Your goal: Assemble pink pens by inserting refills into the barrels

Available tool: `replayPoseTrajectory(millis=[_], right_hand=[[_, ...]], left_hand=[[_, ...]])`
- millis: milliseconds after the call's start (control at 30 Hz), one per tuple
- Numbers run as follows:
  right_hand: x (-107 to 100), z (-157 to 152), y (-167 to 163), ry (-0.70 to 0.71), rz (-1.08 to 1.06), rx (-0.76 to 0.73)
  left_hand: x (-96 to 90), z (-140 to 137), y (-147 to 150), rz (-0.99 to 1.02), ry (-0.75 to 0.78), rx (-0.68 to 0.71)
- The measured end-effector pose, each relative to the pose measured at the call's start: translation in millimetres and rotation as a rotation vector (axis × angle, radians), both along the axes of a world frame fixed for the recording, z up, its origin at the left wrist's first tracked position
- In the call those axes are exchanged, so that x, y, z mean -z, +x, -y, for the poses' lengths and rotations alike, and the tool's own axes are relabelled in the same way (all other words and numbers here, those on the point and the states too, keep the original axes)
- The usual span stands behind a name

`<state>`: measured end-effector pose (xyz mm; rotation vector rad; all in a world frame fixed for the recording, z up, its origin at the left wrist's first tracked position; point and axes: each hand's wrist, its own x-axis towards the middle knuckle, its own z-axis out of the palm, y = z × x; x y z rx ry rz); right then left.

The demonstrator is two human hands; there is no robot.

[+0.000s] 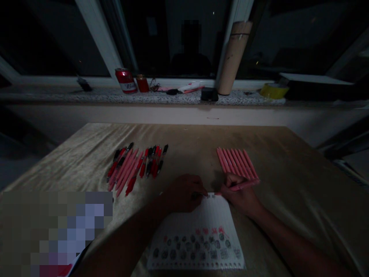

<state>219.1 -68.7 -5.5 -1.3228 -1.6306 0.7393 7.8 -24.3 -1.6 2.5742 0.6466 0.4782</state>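
Observation:
A spiral notebook with lined paper lies at the table's front, its coil edge toward me. Rows of dark and red scribbled marks fill its near part, and a few small marks show at the far edge. My right hand is closed around a pink pen, held at the page's far right corner; the tip is hidden by the fingers. My left hand rests on the far left part of the page, fingers curled together against the paper edge. Beyond the right hand, several pink pens lie side by side.
Left of the notebook lie several pink, red and black pens in a loose group on the cloth-covered table. The windowsill holds a red can, a small jar, a cardboard tube and yellow tape.

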Motion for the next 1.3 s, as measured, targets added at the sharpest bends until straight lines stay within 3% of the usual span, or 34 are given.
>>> replayPoseTrajectory(millis=[200,633,800,900,1100,1300], right_hand=[[4,1,-1,-0.041,-0.013,-0.069],[-4,3,-5,-0.060,-0.137,0.039],[-5,8,-15,-0.139,-0.204,-0.059],[-1,7,-15,-0.241,-0.359,-0.102],[3,-2,-4,-0.315,-1.049,-0.187],[-2,-5,0,-0.435,-1.233,-0.255]], left_hand=[[-0.2,0,0,-0.007,-0.005,-0.004],[-5.6,2,1,-0.037,0.050,-0.010],[-4.4,1,3,-0.008,0.078,0.005],[-1.2,-1,3,0.025,0.024,-0.025],[-1.8,-6,0,0.124,-0.159,-0.164],[-4.9,-7,0,0.164,-0.259,-0.195]])
